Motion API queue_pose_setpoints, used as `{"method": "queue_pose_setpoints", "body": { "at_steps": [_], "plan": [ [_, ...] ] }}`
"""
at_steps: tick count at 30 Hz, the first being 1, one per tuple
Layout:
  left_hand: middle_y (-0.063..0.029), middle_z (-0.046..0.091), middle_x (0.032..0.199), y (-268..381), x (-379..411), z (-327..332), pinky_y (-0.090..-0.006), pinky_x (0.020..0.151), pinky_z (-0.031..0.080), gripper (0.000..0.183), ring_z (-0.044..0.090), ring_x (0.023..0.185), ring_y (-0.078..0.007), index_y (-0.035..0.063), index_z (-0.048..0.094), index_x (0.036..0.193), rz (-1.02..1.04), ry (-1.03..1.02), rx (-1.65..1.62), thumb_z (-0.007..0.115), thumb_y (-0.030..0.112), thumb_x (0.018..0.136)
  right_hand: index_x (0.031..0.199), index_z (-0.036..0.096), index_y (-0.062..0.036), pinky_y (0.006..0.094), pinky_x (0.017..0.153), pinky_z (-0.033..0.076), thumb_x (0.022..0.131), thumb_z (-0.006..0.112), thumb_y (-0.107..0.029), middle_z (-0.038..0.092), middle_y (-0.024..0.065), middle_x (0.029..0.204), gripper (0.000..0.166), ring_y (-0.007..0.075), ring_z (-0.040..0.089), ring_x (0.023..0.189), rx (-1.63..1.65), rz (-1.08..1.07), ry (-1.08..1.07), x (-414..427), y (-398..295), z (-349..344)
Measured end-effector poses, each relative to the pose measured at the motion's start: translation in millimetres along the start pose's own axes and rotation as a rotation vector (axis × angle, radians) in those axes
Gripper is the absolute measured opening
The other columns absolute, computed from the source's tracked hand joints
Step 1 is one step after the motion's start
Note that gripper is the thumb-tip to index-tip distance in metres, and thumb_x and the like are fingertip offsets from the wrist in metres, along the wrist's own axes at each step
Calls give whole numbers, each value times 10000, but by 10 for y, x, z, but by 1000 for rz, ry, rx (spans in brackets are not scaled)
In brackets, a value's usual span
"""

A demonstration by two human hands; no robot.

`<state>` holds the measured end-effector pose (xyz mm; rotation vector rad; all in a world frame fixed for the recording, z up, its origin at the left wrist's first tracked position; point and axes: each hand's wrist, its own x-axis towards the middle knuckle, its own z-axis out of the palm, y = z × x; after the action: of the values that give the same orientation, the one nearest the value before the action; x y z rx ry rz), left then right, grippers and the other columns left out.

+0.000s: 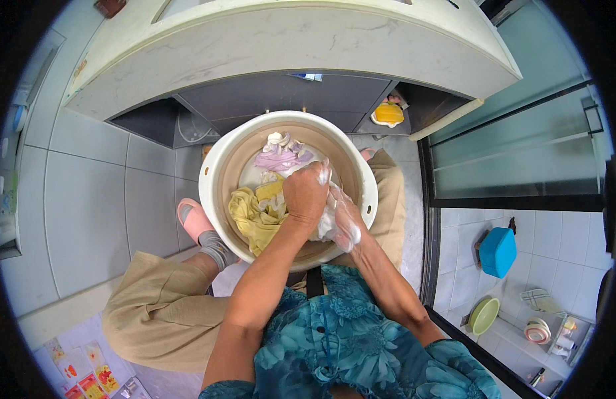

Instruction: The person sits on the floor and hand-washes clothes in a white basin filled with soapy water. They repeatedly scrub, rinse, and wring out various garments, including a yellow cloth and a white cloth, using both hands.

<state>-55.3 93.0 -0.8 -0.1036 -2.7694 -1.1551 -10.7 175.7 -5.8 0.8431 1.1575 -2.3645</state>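
A large white plastic basin (288, 118) stands between my legs. My left hand (306, 192), a fist with suds on it, is over the basin's middle, closed on a cloth mostly hidden beneath it. Just right of it, my right hand (349, 212) is covered in white foam and holds a soapy white cloth (328, 222) against the left hand. In the basin, a wet yellow garment (258, 219) lies crumpled at the left, beside my left forearm. A lilac and white cloth (283, 157) lies bunched near the far side, touched by neither hand.
Beyond the basin is a vanity with grey cabinet doors (288, 95); a yellow brush or sponge-like item (389, 114) sits on its right shelf. A glass door's dark frame (430, 239) runs along the right. Beyond it are a blue container (497, 252) and a green basin (484, 316).
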Motion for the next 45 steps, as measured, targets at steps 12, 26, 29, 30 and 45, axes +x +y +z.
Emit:
{"method": "queue_pose_setpoints", "body": {
  "at_steps": [12,26,29,30,45],
  "plan": [
    [-204,592,631,12,30,-6,-425,559,469,256,613,604,-363,66,649,700,51,22,16,595,251,869,1252,497,-101,321,791,534,1000,420,-367,602,60,1115,374,165,614,961,38,21,-22,5,52,-57],
    [-196,600,647,-1,45,-18,-426,528,466,262,591,576,-373,35,610,671,15,-4,57,606,213,863,1272,501,-96,315,769,521,997,435,-349,604,49,1102,379,160,605,945,22,58,-15,-62,-29,-16],
    [-157,602,597,143,-168,-34,-422,507,487,230,620,546,-327,83,604,671,191,14,33,591,211,861,1254,513,-89,309,756,523,995,449,-349,603,51,1099,373,158,606,940,275,46,-80,76,34,-186],
    [-156,601,594,244,-284,-46,-423,497,480,222,619,543,-321,82,600,674,298,-11,75,604,213,854,1245,519,-86,306,751,523,993,454,-349,602,51,1098,370,157,606,936,417,46,-114,111,68,-247],
    [-188,583,608,366,-390,6,-439,518,464,289,581,546,-375,59,613,682,322,8,-68,589,265,883,1210,530,-97,282,777,512,991,460,-354,606,47,1075,345,146,599,920,211,-275,-289,192,254,-370]
  ]
}}
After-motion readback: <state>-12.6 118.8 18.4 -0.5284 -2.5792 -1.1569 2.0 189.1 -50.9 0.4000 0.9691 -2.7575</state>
